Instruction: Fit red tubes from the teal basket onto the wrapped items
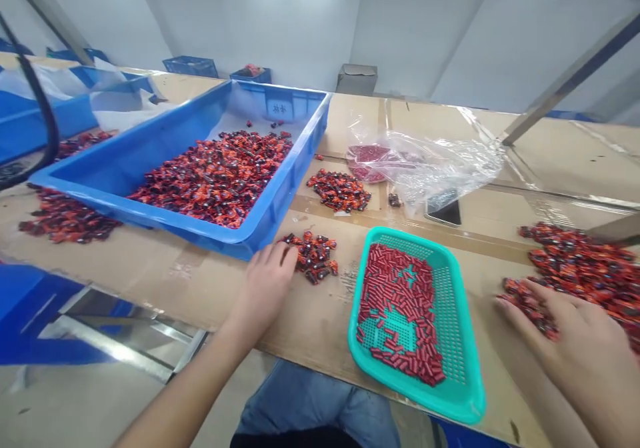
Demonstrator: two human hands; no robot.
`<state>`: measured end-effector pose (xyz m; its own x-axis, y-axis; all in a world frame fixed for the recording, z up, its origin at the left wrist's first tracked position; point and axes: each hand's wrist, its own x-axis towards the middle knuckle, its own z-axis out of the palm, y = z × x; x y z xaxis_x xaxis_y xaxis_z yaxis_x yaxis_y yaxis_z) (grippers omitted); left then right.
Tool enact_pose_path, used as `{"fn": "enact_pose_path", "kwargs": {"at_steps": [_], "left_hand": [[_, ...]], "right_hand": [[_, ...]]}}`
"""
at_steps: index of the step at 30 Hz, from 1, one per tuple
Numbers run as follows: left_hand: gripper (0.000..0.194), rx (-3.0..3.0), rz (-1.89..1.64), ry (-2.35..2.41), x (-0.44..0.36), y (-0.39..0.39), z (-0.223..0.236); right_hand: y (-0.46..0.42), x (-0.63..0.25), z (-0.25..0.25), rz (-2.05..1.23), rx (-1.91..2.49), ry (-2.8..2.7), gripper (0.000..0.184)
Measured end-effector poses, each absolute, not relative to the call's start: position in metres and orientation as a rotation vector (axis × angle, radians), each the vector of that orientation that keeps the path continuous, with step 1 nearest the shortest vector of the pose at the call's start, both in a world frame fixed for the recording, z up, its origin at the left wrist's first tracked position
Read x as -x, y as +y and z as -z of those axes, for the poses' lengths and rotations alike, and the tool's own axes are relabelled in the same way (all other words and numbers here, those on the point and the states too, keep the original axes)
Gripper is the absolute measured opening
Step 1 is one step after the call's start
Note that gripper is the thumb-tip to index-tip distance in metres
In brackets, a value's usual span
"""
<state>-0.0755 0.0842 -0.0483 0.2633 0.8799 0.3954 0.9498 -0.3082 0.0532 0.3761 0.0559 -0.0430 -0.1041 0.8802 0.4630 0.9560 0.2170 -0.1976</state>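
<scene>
My left hand (265,285) rests palm down on the cardboard-covered table, its fingertips touching a small pile of red-and-black parts (313,255). My right hand (580,348) lies flat with spread fingers on a large heap of the same parts (580,265) at the right edge. Between the hands sits a teal mesh basket (453,368) holding several small red tubes (395,301). Neither hand visibly grips anything.
A big blue bin (150,148) full of red-and-black parts stands left of centre. Another pile (340,190), a clear plastic bag (430,161) and a phone (444,209) lie behind the basket. More parts (65,218) and blue bins lie at left.
</scene>
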Motion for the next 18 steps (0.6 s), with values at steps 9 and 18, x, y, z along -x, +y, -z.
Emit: {"fn": "enact_pose_path", "kwargs": {"at_steps": [9, 18], "left_hand": [[0.03, 2.369, 0.866, -1.625, 0.072, 0.076, 0.044], [0.019, 2.579, 2.12, -1.988, 0.042, 0.012, 0.016]], "right_hand": [[0.044, -0.219, -0.009, -0.557, 1.153, -2.586, 0.017], [0.059, -0.19, 0.018, -0.411, 1.095, -2.873, 0.011]]}}
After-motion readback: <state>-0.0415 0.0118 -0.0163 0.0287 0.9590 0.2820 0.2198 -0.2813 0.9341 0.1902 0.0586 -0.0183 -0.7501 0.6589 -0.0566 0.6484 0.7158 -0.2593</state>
